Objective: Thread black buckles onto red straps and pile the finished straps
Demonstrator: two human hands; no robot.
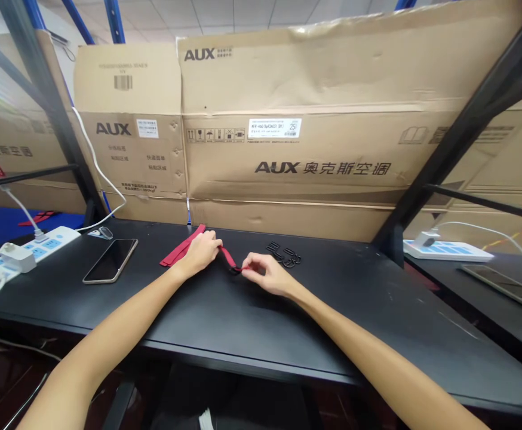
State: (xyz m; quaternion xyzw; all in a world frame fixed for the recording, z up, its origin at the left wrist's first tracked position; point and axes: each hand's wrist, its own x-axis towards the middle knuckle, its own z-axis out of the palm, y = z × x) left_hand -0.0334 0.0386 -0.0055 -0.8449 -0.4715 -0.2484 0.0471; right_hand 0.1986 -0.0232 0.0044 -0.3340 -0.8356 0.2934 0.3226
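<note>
Between my two hands a red strap [227, 257] is stretched, with a small black buckle [235, 271] on it close to my right hand. My left hand [203, 251] is closed on the strap. My right hand [263, 272] pinches the strap's short end with thumb and forefinger, just past the buckle. Under and beside my left hand lie more red straps [180, 251] on the black table. Several loose black buckles and rings [284, 255] lie to the right, just behind my right hand.
A phone [111, 261] lies on the black table [288, 334] at the left, beside a white power strip [57, 240] with cables. Another power strip [453, 251] is at the right. Cardboard panels [332, 119] stand along the back, between dark metal posts [458, 119].
</note>
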